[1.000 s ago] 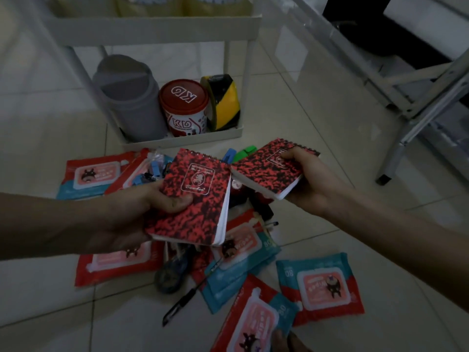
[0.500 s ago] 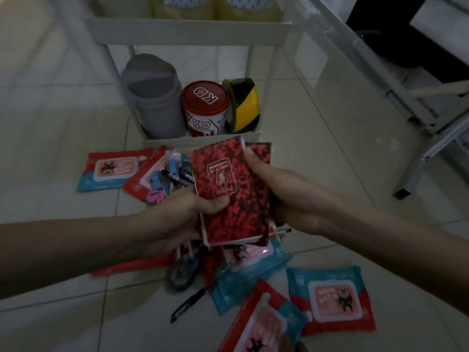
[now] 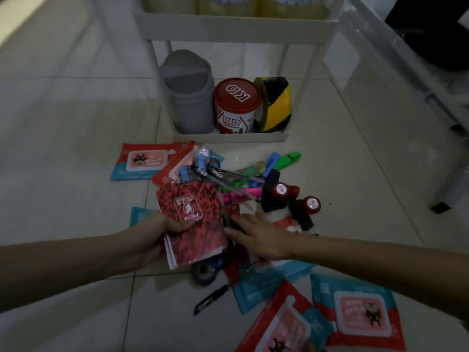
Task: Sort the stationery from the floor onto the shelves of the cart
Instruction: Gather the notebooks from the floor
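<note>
Notebooks [image 3: 195, 224] with red-and-black covers sit stacked in the left hand [image 3: 149, 240], thumb clamped on top, above the floor pile. To their right, the right hand [image 3: 261, 237] spreads flat, fingers straight, over the pens [image 3: 228, 177]. Far behind stands the cart [image 3: 233, 137].

Two bare forearms come in from the lower edge of the view, one at each side. No sleeve, watch, ring or band shows on either, from the frame's edge to the fingertips. The left hand [image 3: 152, 240] and the right hand [image 3: 261, 237] are ungloved. The light is dim, so nails and finer marks on them cannot be made out.
</note>
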{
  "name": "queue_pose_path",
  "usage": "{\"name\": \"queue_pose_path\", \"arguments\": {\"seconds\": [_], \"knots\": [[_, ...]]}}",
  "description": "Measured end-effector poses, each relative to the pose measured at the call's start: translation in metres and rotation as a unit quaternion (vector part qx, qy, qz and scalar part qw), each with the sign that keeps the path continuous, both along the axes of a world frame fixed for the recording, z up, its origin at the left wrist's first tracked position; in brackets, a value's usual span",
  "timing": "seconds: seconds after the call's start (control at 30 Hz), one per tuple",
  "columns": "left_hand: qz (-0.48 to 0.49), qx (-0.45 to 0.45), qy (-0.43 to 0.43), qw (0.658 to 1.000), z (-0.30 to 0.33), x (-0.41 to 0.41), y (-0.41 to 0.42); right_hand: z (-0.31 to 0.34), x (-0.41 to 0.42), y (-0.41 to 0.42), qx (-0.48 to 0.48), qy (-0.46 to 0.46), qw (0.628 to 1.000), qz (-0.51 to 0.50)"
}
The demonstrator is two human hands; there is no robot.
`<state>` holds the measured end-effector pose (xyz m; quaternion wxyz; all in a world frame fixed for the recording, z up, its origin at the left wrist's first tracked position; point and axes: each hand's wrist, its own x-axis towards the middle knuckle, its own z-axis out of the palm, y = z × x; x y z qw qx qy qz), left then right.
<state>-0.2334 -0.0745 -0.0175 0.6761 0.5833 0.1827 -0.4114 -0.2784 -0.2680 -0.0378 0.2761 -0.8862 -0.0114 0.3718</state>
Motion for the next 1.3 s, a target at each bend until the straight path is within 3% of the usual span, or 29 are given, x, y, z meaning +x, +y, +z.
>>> {"name": "queue_pose_path", "arguments": {"seconds": [0.3,0.33,0.47,0.53,0.67,0.77,0.97,1.07,1.2,1.3], "knots": [[-0.028,0.052,0.017,0.998,-0.029,-0.028,0.054,-0.032,-0.005,0.034,-0.037,0.091,0.985,0.142],[-0.037,0.057,0.019,0.998,-0.030,-0.029,0.057,-0.032,-0.007,0.039,-0.035,0.076,0.985,0.148],[-0.029,0.084,0.015,0.996,-0.035,-0.030,0.063,-0.022,0.006,0.039,-0.036,-0.064,0.997,-0.022],[-0.028,0.088,0.013,0.996,-0.035,-0.029,0.063,-0.021,0.024,0.027,-0.092,-0.112,0.989,-0.008],[-0.055,0.092,-0.003,0.994,-0.031,-0.028,0.059,-0.027,0.048,0.010,-0.147,-0.100,0.982,0.063],[-0.049,0.101,-0.008,0.994,-0.032,-0.023,0.055,-0.026,0.048,0.013,-0.099,-0.101,0.989,0.047],[-0.055,0.087,-0.006,0.995,-0.031,-0.019,0.039,-0.020,0.048,0.011,0.005,0.032,0.996,-0.081],[-0.043,0.069,0.004,0.997,-0.026,-0.019,0.033,-0.006,0.045,0.007,0.037,0.051,0.992,-0.108],[-0.012,0.024,0.026,0.999,-0.015,-0.014,0.033,0.029,0.047,-0.003,0.106,0.000,0.986,-0.132],[0.015,-0.006,0.029,0.999,-0.004,-0.011,0.030,0.059,0.048,-0.009,0.075,-0.113,0.985,-0.107]]}}
